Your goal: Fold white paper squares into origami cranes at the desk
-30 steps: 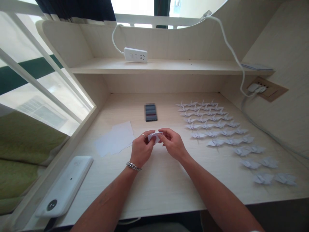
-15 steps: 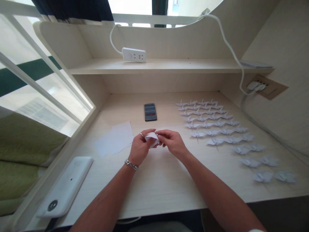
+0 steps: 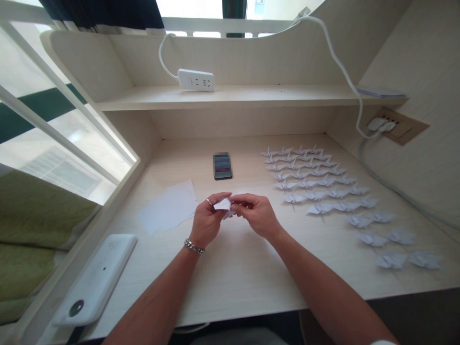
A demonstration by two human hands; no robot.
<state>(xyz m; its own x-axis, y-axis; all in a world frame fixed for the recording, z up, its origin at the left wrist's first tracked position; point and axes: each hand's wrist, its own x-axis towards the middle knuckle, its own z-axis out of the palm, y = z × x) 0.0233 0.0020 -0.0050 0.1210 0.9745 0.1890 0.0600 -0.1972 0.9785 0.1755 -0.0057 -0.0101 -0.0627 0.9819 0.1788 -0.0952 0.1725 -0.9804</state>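
Between both hands is a small piece of folded white paper (image 3: 222, 204), held just above the middle of the desk. My left hand (image 3: 207, 220) grips its left side with thumb and fingers; a ring and a chain bracelet show on that hand and wrist. My right hand (image 3: 257, 214) pinches the paper's right edge, and its fingertips partly cover the folds. Rows of folded white paper cranes (image 3: 316, 182) stand on the right of the desk. Flat sheets of white paper (image 3: 168, 206) lie overlapping to the left of my hands.
A phone (image 3: 223, 166) lies beyond my hands. At the front left is a long white device (image 3: 98, 278). On the shelf (image 3: 244, 93) sits a power strip (image 3: 196, 80). A white cable (image 3: 339, 62) hangs down to a wall socket (image 3: 398, 125) at right.
The folded paper has turned a little, and a flap now shows at a different angle. My right fingers have shifted slightly along its edge. The whole view has moved slightly.
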